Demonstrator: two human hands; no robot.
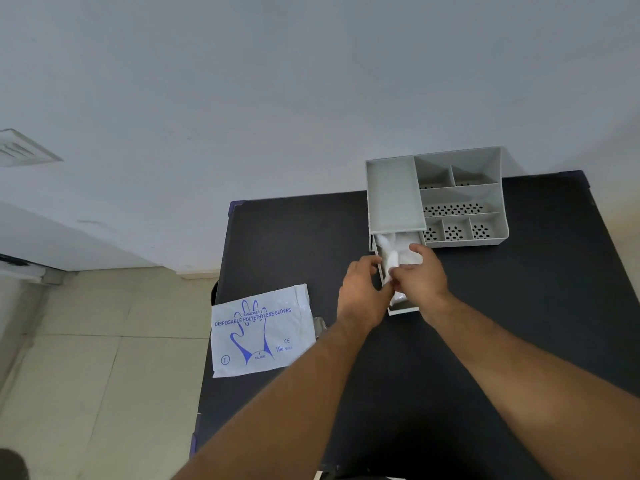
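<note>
A grey plastic organiser with several perforated compartments stands at the far side of the black table. Its drawer is pulled out toward me and holds clear plastic gloves. My left hand is at the drawer's left edge, fingers curled over the side wall. My right hand reaches into the drawer from the right and pinches the bunched gloves between thumb and fingers. The drawer's near half is mostly hidden by both hands.
A white packet printed "Disposable Polyethylene Gloves" lies flat at the table's left edge. Beyond that edge is a tiled floor. A pale wall rises behind the table.
</note>
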